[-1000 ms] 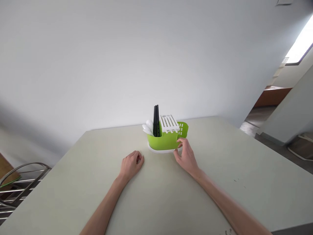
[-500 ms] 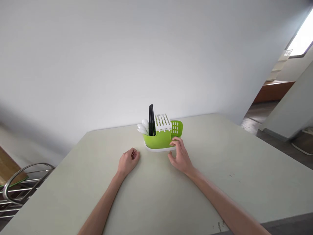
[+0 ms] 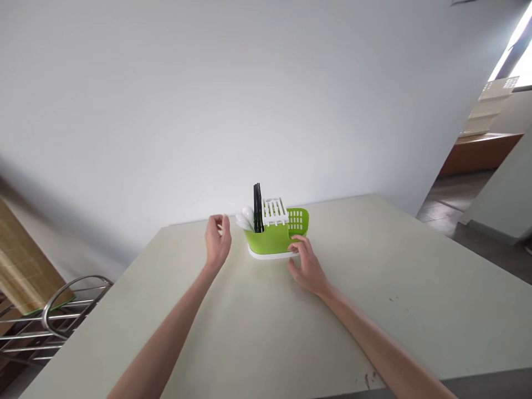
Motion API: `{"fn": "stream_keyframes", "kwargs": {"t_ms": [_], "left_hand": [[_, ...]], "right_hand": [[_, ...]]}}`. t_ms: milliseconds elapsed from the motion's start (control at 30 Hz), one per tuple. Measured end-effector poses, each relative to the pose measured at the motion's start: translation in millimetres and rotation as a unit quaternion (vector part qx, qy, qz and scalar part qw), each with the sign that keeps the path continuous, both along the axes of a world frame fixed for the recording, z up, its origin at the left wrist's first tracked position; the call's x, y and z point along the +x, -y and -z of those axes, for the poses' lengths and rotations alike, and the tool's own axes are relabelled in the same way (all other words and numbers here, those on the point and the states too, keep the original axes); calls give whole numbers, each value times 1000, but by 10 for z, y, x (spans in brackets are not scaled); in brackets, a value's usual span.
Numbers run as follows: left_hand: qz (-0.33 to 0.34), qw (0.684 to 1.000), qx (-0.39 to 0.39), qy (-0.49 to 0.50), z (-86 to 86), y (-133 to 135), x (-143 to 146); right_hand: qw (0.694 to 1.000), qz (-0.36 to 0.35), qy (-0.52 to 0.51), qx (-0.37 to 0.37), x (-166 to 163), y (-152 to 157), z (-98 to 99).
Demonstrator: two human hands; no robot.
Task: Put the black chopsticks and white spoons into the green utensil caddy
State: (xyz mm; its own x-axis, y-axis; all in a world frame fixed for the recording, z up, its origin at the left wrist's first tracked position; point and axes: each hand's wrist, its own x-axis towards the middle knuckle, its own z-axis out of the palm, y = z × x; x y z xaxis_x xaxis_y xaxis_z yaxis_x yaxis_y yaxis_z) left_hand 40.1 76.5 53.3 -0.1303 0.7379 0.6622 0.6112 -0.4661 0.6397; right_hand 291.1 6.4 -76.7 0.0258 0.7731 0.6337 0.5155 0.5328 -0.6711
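A green utensil holder (image 3: pixel 268 243) with a white base stands near the wall. White spoons (image 3: pixel 245 219) lean out of its left end, and black chopsticks (image 3: pixel 258 208) rise beside them. A white slotted rack (image 3: pixel 274 211) sits over its middle. My left hand (image 3: pixel 218 241) is raised left of the spoons, apart from them, its fingers curved and the thumb a little off them, with nothing visible inside. At the holder's front right corner is my right hand (image 3: pixel 307 266), fingers bent and thumb spread apart. Whether its fingertips touch the holder is hard to tell.
The pale table (image 3: pixel 257 332) meets a plain wall (image 3: pixel 266 111) at its back edge. Down at the left stands a metal rack (image 3: pixel 58 316) with a bamboo board (image 3: pixel 29 260) in it. A window and a reddish-brown ledge (image 3: pixel 482 152) appear at far right.
My left hand has lifted off the table and moved forward, its fingers opening from a loose curl. My right hand stays by the holder's right corner. The view has shifted slightly.
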Motion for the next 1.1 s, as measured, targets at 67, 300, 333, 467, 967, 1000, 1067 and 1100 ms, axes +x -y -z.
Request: {"fn": "stream_keyframes", "kwargs": {"t_ms": [67,300,333,467,967,1000,1067,1100], "left_hand": [[23,1000,-5,1,-226,-143,205],[69,989,-128,37,-576,-581,712],[64,984,-155,52,-597,-644,742],[56,969,-227,76,-659,-866,832],[41,983,-180,0,-562,-836,883],[40,984,-172,-2,-554,-808,864],[43,986,-160,2,-540,-761,828],[48,987,-152,14,-536,-741,809]], "right_hand": [[1000,0,0,6,-1,3,-9],[1000,13,13,18,-9,11,-31],[1000,14,13,17,-10,10,-36],[1000,10,3,13,-23,4,-58],[1000,10,-3,17,-40,-28,-58],[1000,8,-2,18,-37,-28,-53],[1000,10,1,19,-30,-29,-39],[1000,12,4,20,-27,-29,-31]]}}
